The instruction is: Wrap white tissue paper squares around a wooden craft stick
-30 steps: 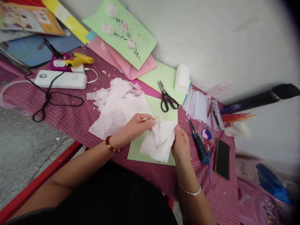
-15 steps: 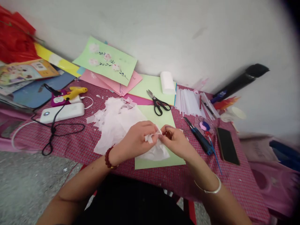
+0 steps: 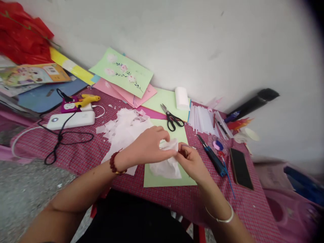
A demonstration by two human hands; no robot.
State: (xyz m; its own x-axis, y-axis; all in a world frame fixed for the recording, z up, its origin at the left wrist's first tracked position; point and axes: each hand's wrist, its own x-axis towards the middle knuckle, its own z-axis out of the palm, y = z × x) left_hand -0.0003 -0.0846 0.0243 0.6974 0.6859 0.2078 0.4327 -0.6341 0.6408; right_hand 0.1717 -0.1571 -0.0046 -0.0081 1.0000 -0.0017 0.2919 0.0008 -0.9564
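Note:
My right hand (image 3: 191,162) pinches a thin piece of white tissue paper (image 3: 172,144) between thumb and fingers. Close by on its left, my left hand (image 3: 149,146) has its thumb and forefinger spread, the thumb tip at the edge of the held tissue. Below the hands, a loose white tissue sheet (image 3: 165,168) lies on a light green sheet of paper (image 3: 157,182). A pile of torn white tissue (image 3: 126,125) spreads to the left, partly behind my left hand. Black-handled scissors (image 3: 172,118) rest above the hands.
Right of the hands lie a blue utility knife (image 3: 215,158), a phone (image 3: 241,168) and white strips (image 3: 201,118). A tissue roll (image 3: 181,98) and a flower picture (image 3: 124,71) are at the back. A white power bank (image 3: 72,119), its black cable and a yellow glue gun (image 3: 88,99) sit left.
My left thumb and forefinger have parted and opened from a closed grip around the tissue. The right hand still pinches it. The whole view has shifted slightly.

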